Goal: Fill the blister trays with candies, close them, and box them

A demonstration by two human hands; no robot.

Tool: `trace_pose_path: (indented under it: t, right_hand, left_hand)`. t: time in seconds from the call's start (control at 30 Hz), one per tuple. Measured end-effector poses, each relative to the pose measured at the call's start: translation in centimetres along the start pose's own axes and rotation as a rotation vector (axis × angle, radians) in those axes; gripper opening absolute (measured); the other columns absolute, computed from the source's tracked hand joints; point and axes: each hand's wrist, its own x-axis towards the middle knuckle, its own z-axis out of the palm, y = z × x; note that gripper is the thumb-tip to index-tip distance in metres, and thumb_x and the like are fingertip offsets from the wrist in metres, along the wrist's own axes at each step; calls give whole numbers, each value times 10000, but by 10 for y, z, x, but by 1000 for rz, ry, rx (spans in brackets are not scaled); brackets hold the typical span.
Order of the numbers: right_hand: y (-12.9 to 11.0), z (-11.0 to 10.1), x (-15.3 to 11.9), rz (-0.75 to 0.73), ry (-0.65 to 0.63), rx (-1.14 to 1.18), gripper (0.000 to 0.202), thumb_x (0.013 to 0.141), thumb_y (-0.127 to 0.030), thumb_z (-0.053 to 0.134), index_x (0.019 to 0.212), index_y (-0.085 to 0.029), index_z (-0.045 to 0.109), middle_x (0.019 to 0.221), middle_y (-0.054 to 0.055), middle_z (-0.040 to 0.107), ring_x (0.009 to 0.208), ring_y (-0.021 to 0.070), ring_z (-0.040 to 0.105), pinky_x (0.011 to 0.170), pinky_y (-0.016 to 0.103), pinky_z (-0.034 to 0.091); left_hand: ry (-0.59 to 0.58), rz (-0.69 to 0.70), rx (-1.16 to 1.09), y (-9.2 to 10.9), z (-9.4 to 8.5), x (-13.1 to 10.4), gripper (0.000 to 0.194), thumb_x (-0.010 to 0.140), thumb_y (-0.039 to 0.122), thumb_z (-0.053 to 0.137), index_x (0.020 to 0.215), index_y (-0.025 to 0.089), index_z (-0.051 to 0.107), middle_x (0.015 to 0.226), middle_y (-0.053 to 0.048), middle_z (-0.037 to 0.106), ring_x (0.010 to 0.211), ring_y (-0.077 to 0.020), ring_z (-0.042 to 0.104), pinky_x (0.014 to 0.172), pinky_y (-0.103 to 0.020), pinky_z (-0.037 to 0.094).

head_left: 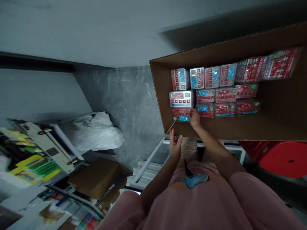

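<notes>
An open cardboard box (283, 123) holds rows of clear plastic packs with red, blue and white contents. My right hand (194, 118) reaches over the near wall, its fingers curled on the right end of the plastic pack (181, 112) in the near left corner. Part of that grip is hidden. Just outside the near wall, my left hand (176, 145) is raised with thumb and fingers apart, holding nothing. Behind the gripped pack lies a whiter pack (181, 99). Another near-row pack (205, 110) sits right of my right hand.
A pale metal frame (153, 156) stands below the box. To the right is a red plastic stool (283, 159). On the left are a white bundle (100, 134), a closed brown carton (97, 177) and a cluttered shelf. A grey wall (107, 32) rises behind.
</notes>
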Motion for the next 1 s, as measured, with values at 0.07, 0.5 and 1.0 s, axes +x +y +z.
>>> trace_pose_path:
  t: [0.07,0.5,1.0]
  right_hand:
    - [0,0,3,6,25,-13,452,748,-200,677,1172,-147,529,1166,131,592,1044,210,610,972,344,471]
    - [-2,-31,-9,-15,-3,-36,602,761,-232,689,1320,-98,508,1245,186,602,1126,258,578,1020,406,439]
    - [84,-142,-203,3,605,357,392,863,-353,440,1141,-135,609,1097,149,692,987,208,644,948,388,498]
  left_hand:
    - [28,46,-1,-3,-1,-1,675,811,480,688,1419,292,465,1609,-60,265,1485,-243,246,1198,-381,252]
    - [10,56,92,-3,-22,4,655,782,439,705,1391,321,495,1632,-65,187,1472,-285,266,1119,-417,357]
    - [-350,398,473,48,-51,37,484,712,268,679,1187,192,628,1507,-140,411,1408,-279,370,1096,-411,365]
